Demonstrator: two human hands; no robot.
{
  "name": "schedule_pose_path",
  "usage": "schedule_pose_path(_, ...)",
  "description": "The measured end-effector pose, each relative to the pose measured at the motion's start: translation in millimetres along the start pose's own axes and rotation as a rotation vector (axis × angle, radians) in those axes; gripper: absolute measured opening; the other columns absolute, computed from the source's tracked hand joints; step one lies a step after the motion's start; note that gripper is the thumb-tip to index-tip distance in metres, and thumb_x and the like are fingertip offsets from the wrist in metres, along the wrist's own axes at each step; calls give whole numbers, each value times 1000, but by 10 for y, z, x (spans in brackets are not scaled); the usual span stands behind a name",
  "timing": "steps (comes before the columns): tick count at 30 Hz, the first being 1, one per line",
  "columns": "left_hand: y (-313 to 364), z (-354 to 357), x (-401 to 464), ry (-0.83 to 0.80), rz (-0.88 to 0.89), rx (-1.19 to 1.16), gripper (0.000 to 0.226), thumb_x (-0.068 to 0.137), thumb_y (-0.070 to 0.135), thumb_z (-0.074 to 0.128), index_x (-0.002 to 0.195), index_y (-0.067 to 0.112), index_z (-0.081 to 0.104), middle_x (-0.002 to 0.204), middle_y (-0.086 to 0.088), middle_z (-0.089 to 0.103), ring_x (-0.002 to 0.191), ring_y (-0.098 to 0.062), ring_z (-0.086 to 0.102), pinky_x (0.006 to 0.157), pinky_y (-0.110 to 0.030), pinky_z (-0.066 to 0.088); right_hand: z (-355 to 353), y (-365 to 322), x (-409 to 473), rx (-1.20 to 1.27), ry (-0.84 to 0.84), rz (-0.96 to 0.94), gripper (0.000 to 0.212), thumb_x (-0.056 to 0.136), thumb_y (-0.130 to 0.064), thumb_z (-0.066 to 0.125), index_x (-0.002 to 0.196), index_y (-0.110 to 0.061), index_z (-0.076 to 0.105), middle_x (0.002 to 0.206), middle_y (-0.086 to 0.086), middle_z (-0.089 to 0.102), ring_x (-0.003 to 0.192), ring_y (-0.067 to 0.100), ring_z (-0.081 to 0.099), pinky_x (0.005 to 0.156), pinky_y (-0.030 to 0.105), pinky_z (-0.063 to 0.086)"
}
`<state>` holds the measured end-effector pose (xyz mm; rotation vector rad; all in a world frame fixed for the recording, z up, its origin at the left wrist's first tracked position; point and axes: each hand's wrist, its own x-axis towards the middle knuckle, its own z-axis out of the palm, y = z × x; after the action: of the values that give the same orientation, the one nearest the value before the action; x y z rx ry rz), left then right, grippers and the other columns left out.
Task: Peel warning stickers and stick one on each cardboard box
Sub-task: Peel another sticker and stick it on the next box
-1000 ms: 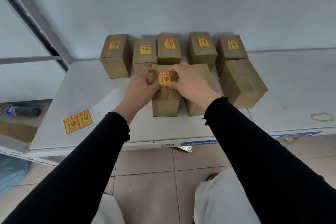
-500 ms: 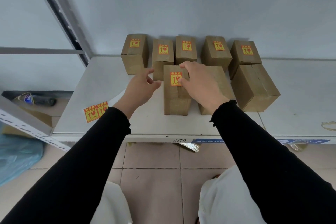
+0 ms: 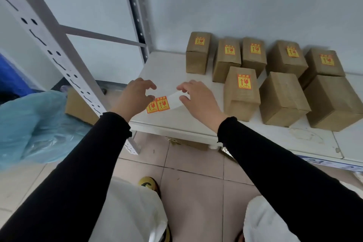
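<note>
1. My fingers [image 3: 149,86] are spread and empty on both hands, left hand [image 3: 135,96] and right hand [image 3: 198,98], over the sticker sheet [image 3: 158,104] near the surface's [image 3: 169,65] front left corner.
2. I judge it best to pin the backing with my left and lift one sticker's corner with my right.
3. Two bare boxes [image 3: 282,98] wait at the front edge.

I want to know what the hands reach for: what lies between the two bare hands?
In the head view, two yellow-and-red warning stickers on white backing paper lie between the left hand and right hand.
</note>
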<state>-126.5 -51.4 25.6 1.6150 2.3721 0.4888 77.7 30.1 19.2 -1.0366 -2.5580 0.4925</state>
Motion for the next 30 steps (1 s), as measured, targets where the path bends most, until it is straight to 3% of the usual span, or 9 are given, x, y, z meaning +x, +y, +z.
schedule_pose_path(5,-267,260,43,-103,-85,48,43,91,30,69,131,17,57,123,-7,60,112,-27,56,95,-38,45,485,-114,258,62,-96,103,32,99,-16,51,130,-16,61,121,4,61,111,22,57,88,28,40)
schedule_pose_path(9,-328,482,109,-83,-102,57,50,94,33,64,136,9,52,129,-16,54,121,-34,48,99,-40,39,735,-166,417,25,-150,147,35,99,-12,51,134,-12,58,124,8,58,110,25,59,88,30,42)
schedule_pose_path(16,-200,519,199,-92,-194,15,39,84,31,72,113,12,54,116,-11,51,112,-30,44,89,-38,42,862,-122,421,30,-148,166,31,98,-13,56,128,-12,57,122,9,52,102,25,56,83,29,44)
schedule_pose_path(19,-140,438,212,-133,-195,-204,16,86,11,65,93,15,52,101,-10,60,91,-26,53,65,-30,44,756,-84,332,143,-105,181,28,97,-13,56,125,-16,58,123,4,52,96,18,57,80,25,44)
schedule_pose_path(21,-63,301,194,-126,-205,-405,16,87,4,64,86,15,51,95,-11,66,77,-24,57,55,-27,41,600,-78,276,189,-51,178,25,98,-17,57,123,-19,58,119,-1,53,91,12,56,80,25,47)
schedule_pose_path(24,131,-24,103,-54,-177,-637,14,88,5,66,93,14,58,93,-9,71,70,-20,62,57,-29,48,225,-98,196,247,94,137,26,96,-21,61,122,-21,58,112,-5,55,83,8,56,76,24,48)
schedule_pose_path(26,279,-219,6,-39,-138,-792,14,90,5,68,98,16,64,97,-9,74,78,-21,70,70,-33,57,-65,-121,131,297,181,106,27,95,-25,63,121,-22,57,107,-7,56,82,6,56,72,21,47)
schedule_pose_path(30,593,-443,-194,-37,-63,-988,16,91,4,68,102,16,71,98,-7,76,82,-15,74,70,-24,57,-544,-157,-18,278,301,45,22,94,-33,64,113,-25,57,102,-11,56,83,3,55,67,12,39)
